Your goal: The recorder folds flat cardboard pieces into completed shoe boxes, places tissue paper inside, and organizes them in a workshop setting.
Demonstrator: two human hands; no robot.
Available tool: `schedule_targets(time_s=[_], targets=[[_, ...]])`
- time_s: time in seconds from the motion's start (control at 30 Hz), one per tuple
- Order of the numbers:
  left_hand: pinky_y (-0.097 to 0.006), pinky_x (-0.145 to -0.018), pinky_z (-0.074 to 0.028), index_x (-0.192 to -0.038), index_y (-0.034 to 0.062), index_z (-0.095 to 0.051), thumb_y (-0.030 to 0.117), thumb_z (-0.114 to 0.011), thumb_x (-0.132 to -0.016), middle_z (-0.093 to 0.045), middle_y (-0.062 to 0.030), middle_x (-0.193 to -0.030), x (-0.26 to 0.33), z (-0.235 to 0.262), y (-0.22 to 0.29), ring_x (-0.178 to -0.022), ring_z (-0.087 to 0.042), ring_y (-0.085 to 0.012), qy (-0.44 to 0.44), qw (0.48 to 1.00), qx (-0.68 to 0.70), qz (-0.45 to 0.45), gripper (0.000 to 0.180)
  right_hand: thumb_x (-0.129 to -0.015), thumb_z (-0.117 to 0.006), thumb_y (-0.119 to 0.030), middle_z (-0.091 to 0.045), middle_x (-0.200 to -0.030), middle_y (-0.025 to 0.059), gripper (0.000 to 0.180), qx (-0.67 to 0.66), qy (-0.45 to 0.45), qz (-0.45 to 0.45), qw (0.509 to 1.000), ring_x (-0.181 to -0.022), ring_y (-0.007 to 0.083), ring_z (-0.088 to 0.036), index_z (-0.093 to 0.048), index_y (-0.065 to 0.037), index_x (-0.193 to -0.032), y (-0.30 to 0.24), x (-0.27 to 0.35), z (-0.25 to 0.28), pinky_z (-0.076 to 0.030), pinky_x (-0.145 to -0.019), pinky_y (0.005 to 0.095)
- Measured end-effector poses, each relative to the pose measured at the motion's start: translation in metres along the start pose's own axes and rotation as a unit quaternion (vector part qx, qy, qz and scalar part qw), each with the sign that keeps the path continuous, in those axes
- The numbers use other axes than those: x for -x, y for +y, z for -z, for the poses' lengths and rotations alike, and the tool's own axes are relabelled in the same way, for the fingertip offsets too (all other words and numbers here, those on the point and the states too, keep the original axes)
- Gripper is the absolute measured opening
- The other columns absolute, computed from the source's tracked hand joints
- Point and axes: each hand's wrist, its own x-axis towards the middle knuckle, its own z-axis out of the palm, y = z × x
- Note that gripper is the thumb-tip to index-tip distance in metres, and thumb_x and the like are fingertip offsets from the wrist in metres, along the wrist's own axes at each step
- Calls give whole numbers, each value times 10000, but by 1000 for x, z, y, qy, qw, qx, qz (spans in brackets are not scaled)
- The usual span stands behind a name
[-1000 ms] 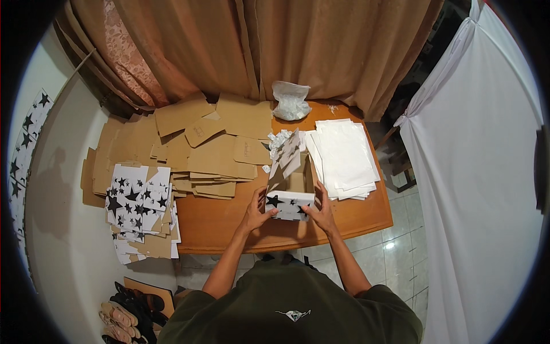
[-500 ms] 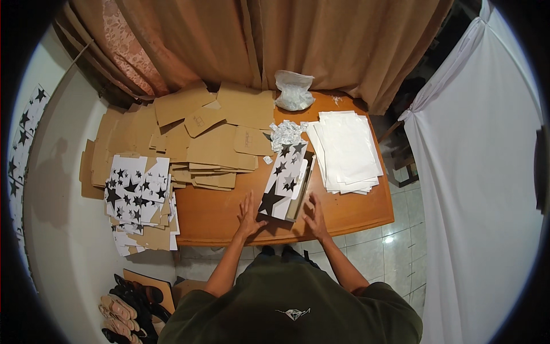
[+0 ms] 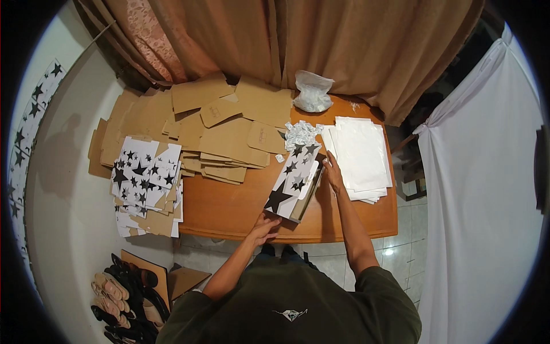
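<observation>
A long narrow cardboard box (image 3: 288, 186) lies slanted on the wooden table in front of me, printed white with black stars. Its lid is partly raised, so the brown inside (image 3: 303, 202) shows along the right. At the near left corner, my left hand (image 3: 264, 229) reaches to the box with its fingers stretched out. My right hand (image 3: 334, 175) lies along the far right side, fingers extended and touching or nearly touching the edge. Small silvery-white packets (image 3: 302, 135) are heaped just beyond the box.
Flat brown cardboard pieces (image 3: 226, 140) cover the back left. Star-printed card (image 3: 146, 178) is stacked at the left edge. White sheets (image 3: 361, 155) lie to the right. A clear plastic bag (image 3: 313, 94) stands at the back. Shoes (image 3: 123, 298) sit on the floor at lower left.
My right hand has moved forward along the right side of the box. My left hand has come in to the near left corner. The whole view has shifted slightly.
</observation>
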Motion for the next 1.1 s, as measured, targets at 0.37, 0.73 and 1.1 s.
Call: schedule_targets(time_s=[0.37,0.73,1.1], targets=[[-613,-1066,-379,-1629,220,-54,407,-833,-855,-273,-116,-1629,20,3,39,-1463,-342,-312,79,984,20,-158,1114,-978,-683,-298,-610,-1318,145,520,45,61,1,997,-1166,257,-573,-555,-51,-1417,-11,60,-1,-466,-1003,381],[-340,-929,-508,-1503,75,-432,113,-686,-962,-553,-98,-1412,-7,30,92,-1201,-570,-188,29,963,-85,-255,600,-952,-732,-217,-529,-1210,142,503,42,160,3,986,-1071,248,-572,-572,-22,-1387,-23,166,-8,-525,-881,342],[-292,-1013,-452,-1445,43,-516,-23,-622,-937,-598,-76,-1355,-26,45,62,-1216,-583,-182,50,969,-97,-223,523,-953,-704,-206,-545,-1199,158,514,100,138,-5,985,-1042,254,-569,-527,-10,-1394,32,189,-11,-507,-879,352]])
